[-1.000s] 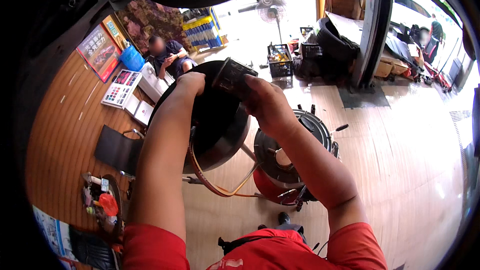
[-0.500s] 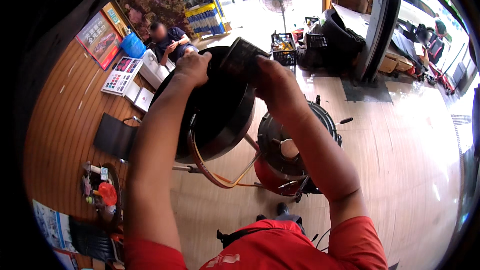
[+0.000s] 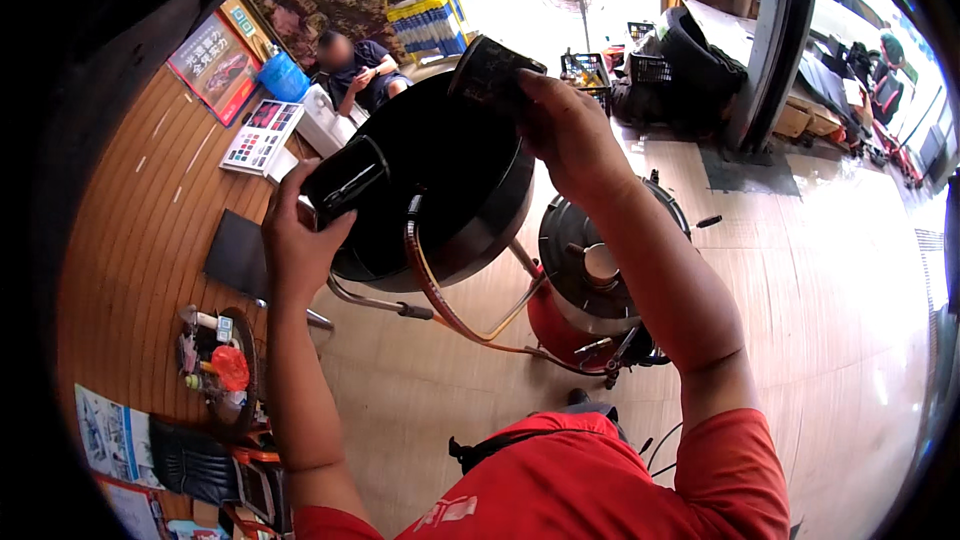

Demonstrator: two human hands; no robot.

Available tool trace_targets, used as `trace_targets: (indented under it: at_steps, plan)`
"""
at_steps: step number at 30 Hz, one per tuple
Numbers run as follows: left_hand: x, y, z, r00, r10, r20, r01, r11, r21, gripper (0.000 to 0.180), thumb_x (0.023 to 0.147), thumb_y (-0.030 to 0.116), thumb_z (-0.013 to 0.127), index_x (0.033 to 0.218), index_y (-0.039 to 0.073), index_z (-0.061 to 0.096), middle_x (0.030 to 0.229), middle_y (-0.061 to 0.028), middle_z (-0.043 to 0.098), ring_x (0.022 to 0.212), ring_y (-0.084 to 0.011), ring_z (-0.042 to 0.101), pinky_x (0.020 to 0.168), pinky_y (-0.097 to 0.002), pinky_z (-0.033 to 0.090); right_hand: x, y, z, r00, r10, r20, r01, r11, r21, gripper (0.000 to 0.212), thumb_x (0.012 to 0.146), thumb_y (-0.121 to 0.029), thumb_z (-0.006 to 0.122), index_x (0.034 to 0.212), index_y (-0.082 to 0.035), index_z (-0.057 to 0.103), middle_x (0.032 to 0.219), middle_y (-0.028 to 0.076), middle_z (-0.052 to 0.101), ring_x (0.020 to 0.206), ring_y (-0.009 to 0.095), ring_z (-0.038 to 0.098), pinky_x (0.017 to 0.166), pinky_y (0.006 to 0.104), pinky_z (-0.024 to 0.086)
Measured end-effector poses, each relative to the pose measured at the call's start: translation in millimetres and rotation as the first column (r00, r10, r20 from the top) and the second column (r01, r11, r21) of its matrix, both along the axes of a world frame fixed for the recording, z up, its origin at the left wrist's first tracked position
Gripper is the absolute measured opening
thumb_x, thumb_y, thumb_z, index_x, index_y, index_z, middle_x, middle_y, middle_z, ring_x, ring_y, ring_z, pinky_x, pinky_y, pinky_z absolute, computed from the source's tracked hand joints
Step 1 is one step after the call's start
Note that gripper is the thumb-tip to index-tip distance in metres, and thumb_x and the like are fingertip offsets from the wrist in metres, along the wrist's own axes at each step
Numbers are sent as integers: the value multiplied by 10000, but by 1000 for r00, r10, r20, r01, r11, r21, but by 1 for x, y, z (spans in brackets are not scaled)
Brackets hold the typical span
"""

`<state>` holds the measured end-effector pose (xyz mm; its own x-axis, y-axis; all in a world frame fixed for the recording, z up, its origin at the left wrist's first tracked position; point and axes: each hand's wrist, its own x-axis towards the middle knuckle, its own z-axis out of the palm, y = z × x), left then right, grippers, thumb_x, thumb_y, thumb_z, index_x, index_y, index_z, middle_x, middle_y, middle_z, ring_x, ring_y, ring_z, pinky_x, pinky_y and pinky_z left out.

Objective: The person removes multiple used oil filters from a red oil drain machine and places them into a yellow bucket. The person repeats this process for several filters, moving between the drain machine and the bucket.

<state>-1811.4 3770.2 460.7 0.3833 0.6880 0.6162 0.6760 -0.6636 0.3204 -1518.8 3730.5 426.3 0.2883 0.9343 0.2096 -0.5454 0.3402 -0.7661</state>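
My left hand (image 3: 300, 245) is closed round a glossy black cylinder (image 3: 345, 178), which is tilted, with a curved rim facing right. Higher up and to the right, my right hand (image 3: 570, 135) grips a second dark cylinder (image 3: 490, 68), dull black with faint markings. Both are over a wide, round black drain pan (image 3: 490, 225), whose inside is too dark to make out. A ribbed hose (image 3: 432, 280) curves out of the pan toward a red drum (image 3: 555, 325) with a black, round top. Whether the two cylinders are the same kind of part I cannot tell.
Dark vehicle parts crowd the top edge overhead. A seated person (image 3: 362, 75) is at the far left, by a blue bucket (image 3: 284, 76) and a colour chart (image 3: 262, 135). A small table with clutter (image 3: 228, 370) stands at left. A pillar (image 3: 775, 45) rises at far right.
My left hand has come down and left, away from the right hand, and the glossy cylinder now shows in it. The right hand still holds its cylinder. The whole view has shifted slightly.
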Motion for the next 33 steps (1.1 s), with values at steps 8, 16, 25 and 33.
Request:
trace_targets:
  at_steps: [8, 16, 25, 33]
  plan:
    - [-48, -2, -31, 892, 18, 452, 117, 956, -269, 639, 732, -67, 682, 1300, 31, 407, 1104, -93, 572, 968, -164, 583, 829, -285, 484, -25, 2, -3, 997, 59, 58, -54, 995, -79, 301, 809, -327, 650, 845, -31, 610, 671, -11, 489, 580, 79, 419, 525, 220, 318]
    - [-53, -3, -27, 915, 29, 402, 130, 922, -365, 634, 720, -27, 694, 1288, 34, 419, 1114, -84, 568, 958, -163, 590, 848, -271, 475, -32, 1, -2, 993, 95, 71, -90, 994, -65, 357, 803, -337, 657, 932, -7, 609, 688, -5, 500, 593, 79, 429, 535, 221, 323]
    - [-100, 34, -43, 667, -67, 742, 567, 692, -447, 669, 668, 140, 764, 1262, 99, 459, 1019, -44, 562, 638, -83, 503, 440, -189, 342, -32, -1, -4, 996, 68, 49, -65, 995, -70, 463, 803, -339, 660, 1043, 52, 595, 712, 17, 514, 612, 96, 440, 561, 234, 338]
    - [-112, 47, -53, 591, -66, 804, 662, 608, -438, 772, 607, 79, 754, 1302, 81, 420, 1174, -68, 537, 884, -126, 550, 516, -198, 391, -26, -2, -7, 991, 88, 99, -79, 993, -85, 483, 809, -335, 650, 1067, 68, 584, 713, 21, 513, 612, 96, 431, 551, 227, 326]
